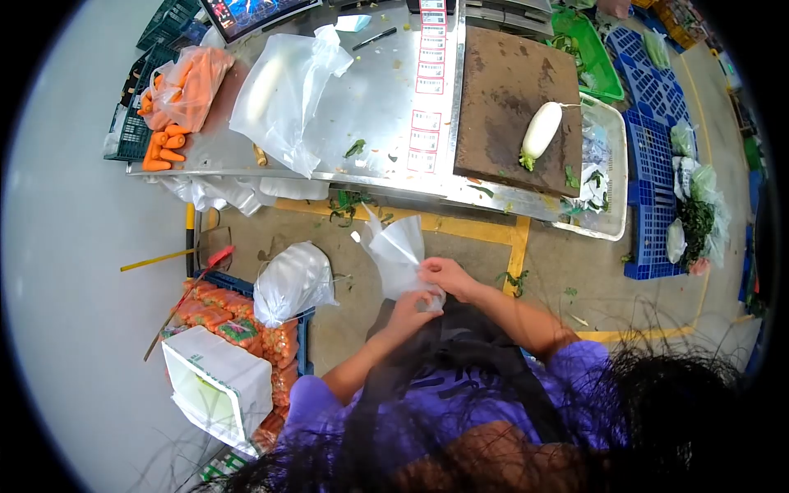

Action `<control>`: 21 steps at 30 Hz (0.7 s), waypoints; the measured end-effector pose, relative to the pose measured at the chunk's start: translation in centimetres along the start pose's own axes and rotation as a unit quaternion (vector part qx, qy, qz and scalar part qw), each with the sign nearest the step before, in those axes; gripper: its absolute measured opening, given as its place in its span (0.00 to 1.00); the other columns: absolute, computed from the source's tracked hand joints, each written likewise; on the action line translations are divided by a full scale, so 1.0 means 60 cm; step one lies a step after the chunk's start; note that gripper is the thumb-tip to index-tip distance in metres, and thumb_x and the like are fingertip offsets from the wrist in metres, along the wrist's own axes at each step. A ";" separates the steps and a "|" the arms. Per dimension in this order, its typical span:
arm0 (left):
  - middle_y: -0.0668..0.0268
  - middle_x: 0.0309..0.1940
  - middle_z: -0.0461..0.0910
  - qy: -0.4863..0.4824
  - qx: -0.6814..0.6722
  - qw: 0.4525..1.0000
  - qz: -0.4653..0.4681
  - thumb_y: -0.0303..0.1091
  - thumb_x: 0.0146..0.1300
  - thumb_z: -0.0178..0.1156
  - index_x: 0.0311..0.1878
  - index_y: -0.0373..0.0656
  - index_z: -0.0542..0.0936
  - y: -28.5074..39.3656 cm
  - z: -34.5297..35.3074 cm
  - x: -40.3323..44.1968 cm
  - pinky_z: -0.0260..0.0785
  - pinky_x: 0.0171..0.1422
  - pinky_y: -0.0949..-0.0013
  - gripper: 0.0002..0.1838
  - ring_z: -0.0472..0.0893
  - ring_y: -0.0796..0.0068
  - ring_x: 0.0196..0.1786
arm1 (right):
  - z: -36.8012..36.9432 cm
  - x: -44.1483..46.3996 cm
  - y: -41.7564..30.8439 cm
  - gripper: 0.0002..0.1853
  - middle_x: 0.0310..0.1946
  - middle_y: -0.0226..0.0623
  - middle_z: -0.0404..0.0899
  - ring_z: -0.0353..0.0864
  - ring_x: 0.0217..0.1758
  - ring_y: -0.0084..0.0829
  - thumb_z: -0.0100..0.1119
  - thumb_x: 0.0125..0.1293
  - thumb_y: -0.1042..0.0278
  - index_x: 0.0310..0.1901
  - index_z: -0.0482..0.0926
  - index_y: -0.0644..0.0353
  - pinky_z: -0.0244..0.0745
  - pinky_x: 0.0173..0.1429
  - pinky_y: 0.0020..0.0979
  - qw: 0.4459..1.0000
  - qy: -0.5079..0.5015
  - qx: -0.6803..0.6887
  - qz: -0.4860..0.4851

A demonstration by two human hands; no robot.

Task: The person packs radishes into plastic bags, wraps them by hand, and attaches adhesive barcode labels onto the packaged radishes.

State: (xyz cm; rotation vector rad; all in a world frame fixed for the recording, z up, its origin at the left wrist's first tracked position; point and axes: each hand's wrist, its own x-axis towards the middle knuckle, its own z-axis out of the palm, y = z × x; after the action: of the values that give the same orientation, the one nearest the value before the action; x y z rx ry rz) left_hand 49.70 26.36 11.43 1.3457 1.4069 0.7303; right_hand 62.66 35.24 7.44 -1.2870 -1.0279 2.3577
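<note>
In front of my body I hold a clear plastic bag (393, 251), its loose end spread out away from me. My left hand (412, 312) is closed on the near part of the bag, with fingers curled. Just above it, my right hand (448, 277) pinches the bag's right edge. On the steel table ahead lies a white radish in a plastic bag (283, 90). A bare white radish (542, 134) with a trimmed green top rests on the brown cutting board (501, 82) at the right.
Bagged carrots (191, 82) and loose carrots (164, 149) lie at the table's left end. A white crate (615, 164) and blue pallets (653, 148) stand to the right. A white foam box (218, 382) sits on stacked carrot bags (283, 345) at my left.
</note>
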 end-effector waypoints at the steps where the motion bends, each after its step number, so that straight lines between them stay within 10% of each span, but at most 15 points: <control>1: 0.64 0.44 0.77 -0.011 0.042 0.998 0.048 0.31 0.49 0.63 0.33 0.41 0.72 -0.005 0.006 0.004 0.64 0.49 0.73 0.11 0.74 0.74 0.45 | -0.012 0.000 0.012 0.05 0.29 0.26 0.74 0.69 0.32 0.16 0.55 0.59 0.72 0.36 0.75 0.60 0.64 0.35 0.19 0.999 0.030 0.029 0.026; 10: 0.67 0.44 0.75 -0.223 -0.188 0.948 -0.130 0.37 0.58 0.57 0.44 0.44 0.73 -0.004 0.011 0.037 0.65 0.48 0.70 0.12 0.72 0.77 0.44 | -0.186 -0.032 -0.016 0.09 0.35 0.32 0.75 0.74 0.40 0.25 0.44 0.65 0.68 0.42 0.72 0.60 0.72 0.43 0.31 0.861 0.329 0.350 -0.169; 13: 0.60 0.58 0.65 -0.328 -0.029 0.931 -0.155 0.34 0.58 0.54 0.55 0.46 0.69 0.039 -0.059 0.094 0.61 0.59 0.68 0.20 0.69 0.68 0.56 | -0.226 -0.079 -0.059 0.09 0.29 0.28 0.74 0.71 0.32 0.21 0.44 0.66 0.66 0.38 0.72 0.61 0.69 0.37 0.25 0.841 0.446 0.171 -0.252; 16: 0.59 0.52 0.69 -0.025 0.117 0.988 0.095 0.35 0.52 0.59 0.58 0.45 0.66 0.175 -0.101 0.155 0.65 0.53 0.67 0.28 0.73 0.62 0.49 | -0.225 -0.093 -0.069 0.09 0.24 0.23 0.70 0.64 0.26 0.14 0.46 0.65 0.66 0.32 0.73 0.60 0.61 0.32 0.19 0.842 0.476 -0.061 -0.244; 18: 0.60 0.43 0.74 0.121 0.223 0.922 0.292 0.34 0.48 0.62 0.56 0.44 0.68 0.199 -0.070 0.206 0.69 0.46 0.66 0.29 0.77 0.62 0.41 | -0.176 -0.104 -0.108 0.08 0.23 0.21 0.69 0.61 0.25 0.12 0.47 0.64 0.66 0.30 0.73 0.60 0.58 0.30 0.17 0.875 0.427 -0.100 -0.206; 21: 0.61 0.38 0.76 0.134 0.289 0.895 0.311 0.34 0.48 0.62 0.54 0.43 0.68 0.134 -0.029 0.271 0.69 0.44 0.64 0.27 0.77 0.62 0.38 | -0.099 -0.155 -0.189 0.06 0.23 0.18 0.68 0.61 0.26 0.10 0.50 0.62 0.68 0.30 0.73 0.59 0.56 0.29 0.16 0.946 0.299 -0.038 -0.119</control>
State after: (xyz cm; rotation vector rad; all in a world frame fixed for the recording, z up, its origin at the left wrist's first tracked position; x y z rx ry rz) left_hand 53.08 43.89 15.21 2.2999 1.4737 0.9777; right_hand 71.72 41.13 19.03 -1.6504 -1.0005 1.6027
